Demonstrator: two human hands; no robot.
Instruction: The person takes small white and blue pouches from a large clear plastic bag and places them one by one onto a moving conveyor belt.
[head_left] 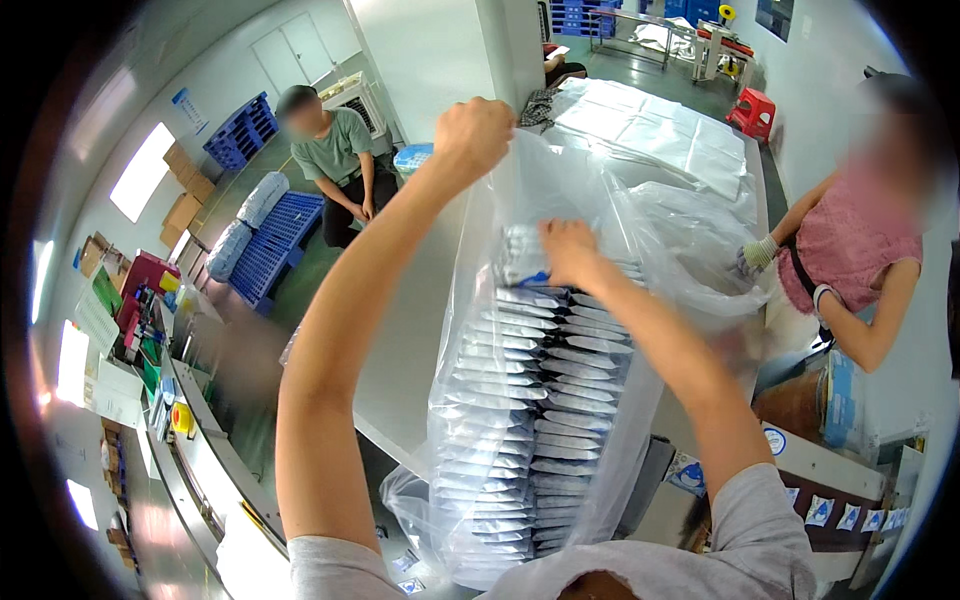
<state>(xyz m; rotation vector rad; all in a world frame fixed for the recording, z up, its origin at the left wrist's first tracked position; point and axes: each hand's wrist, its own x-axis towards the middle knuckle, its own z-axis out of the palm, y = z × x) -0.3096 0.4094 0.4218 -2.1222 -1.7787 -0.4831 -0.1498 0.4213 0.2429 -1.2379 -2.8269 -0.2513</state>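
A long clear plastic bag lies lengthwise before me, with two side-by-side rows of flat white sachets standing on edge in it. My left hand is closed in a fist on the bag's raised rim at the far end. Inside the bag's mouth, my right hand is curled over a bunch of sachets at the far end of the rows. Its fingertips are partly hidden behind the hand and the film. A blue patch shows beside its fingers.
White folded sheets cover the table's far part. At the right, a co-worker in pink has a gloved hand near loose film. Another person in green sits at left by a blue pallet. A conveyor with sachets runs at lower right.
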